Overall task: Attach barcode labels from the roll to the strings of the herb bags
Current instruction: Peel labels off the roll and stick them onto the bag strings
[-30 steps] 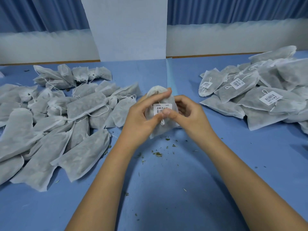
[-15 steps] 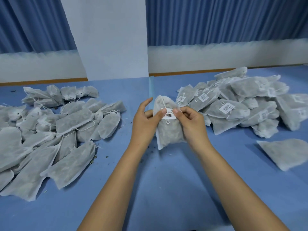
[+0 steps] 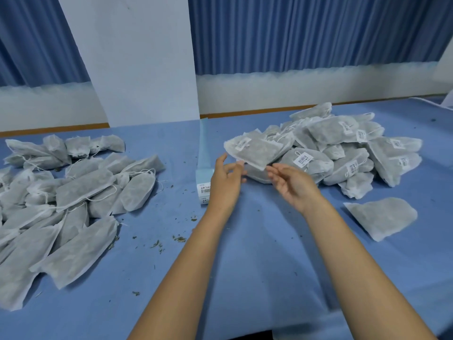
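A white mesh herb bag (image 3: 255,151) with a barcode label (image 3: 242,143) lies tilted at the near left edge of the labelled pile (image 3: 348,148). My left hand (image 3: 226,184) and my right hand (image 3: 293,185) hover just below it, fingers spread and holding nothing. I cannot tell whether my left fingertips touch the bag's lower edge. A strip of label backing (image 3: 204,153) runs away from me on the blue table, with printed barcode labels (image 3: 204,191) at its near end, partly hidden behind my left hand. Unlabelled bags with loose strings (image 3: 81,190) are heaped at the left.
One bag (image 3: 382,220) lies apart at the right, near my right forearm. Herb crumbs (image 3: 180,238) are scattered on the blue table (image 3: 245,253). A white pillar and blue curtains stand behind the table's far edge.
Both hands pinched the label on the bag's string in front of me. They have since let go, and the bag has moved forward and right to the labelled pile.
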`<state>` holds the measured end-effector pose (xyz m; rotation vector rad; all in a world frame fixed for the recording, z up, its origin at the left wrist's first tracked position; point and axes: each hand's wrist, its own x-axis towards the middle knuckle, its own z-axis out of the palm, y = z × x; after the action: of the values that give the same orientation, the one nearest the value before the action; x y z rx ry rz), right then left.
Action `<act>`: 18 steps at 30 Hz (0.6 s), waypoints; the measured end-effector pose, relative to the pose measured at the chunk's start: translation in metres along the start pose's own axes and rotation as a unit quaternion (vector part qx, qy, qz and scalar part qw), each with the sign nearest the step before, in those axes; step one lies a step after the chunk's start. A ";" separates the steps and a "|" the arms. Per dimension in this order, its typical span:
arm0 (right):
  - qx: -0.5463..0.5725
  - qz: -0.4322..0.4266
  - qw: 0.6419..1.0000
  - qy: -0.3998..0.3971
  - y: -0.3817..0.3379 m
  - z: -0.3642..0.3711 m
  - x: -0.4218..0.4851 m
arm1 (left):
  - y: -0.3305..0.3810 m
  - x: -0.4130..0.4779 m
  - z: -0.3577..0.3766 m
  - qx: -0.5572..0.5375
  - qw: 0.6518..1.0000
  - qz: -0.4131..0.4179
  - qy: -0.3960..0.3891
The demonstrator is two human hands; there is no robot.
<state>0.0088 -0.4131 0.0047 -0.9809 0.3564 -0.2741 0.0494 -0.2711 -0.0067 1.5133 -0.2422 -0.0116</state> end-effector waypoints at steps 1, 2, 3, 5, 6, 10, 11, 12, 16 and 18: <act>0.052 0.011 0.998 0.015 0.000 0.001 0.007 | -0.001 0.000 0.002 0.023 1.000 -0.004 -0.017; 0.066 0.019 0.997 0.027 0.003 0.001 0.012 | -0.002 -0.001 0.003 0.052 0.998 -0.008 -0.032; 0.041 0.024 0.998 0.041 0.008 0.003 0.014 | -0.003 -0.002 0.004 0.083 0.995 -0.013 -0.046; -0.053 0.014 0.996 0.064 0.020 0.007 0.015 | -0.005 -0.003 0.003 0.124 0.990 -0.019 -0.064; -0.093 0.006 0.993 0.068 0.026 0.009 0.016 | -0.007 -0.004 0.002 0.136 0.988 -0.020 -0.070; -0.169 0.011 0.985 0.024 0.045 0.016 0.020 | -0.012 -0.009 -0.010 0.170 0.983 0.015 -0.064; -0.176 0.009 0.984 -0.002 0.048 0.021 0.021 | -0.012 -0.011 -0.014 0.168 0.983 0.034 -0.060; -0.192 0.000 0.981 -0.027 0.052 0.026 0.024 | -0.009 -0.013 -0.018 0.157 0.984 0.056 -0.056; -0.226 -0.035 0.972 -0.061 0.063 0.044 0.043 | 0.005 -0.019 -0.040 0.085 0.987 0.138 0.013; -0.205 -0.036 0.976 -0.071 0.065 0.048 0.051 | 0.008 -0.014 -0.060 0.119 0.975 0.160 0.093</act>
<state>0.0787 -0.3618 -0.0348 -1.4142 0.2499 -0.1965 0.0440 -0.2092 -0.0035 1.6863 -0.3433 0.4284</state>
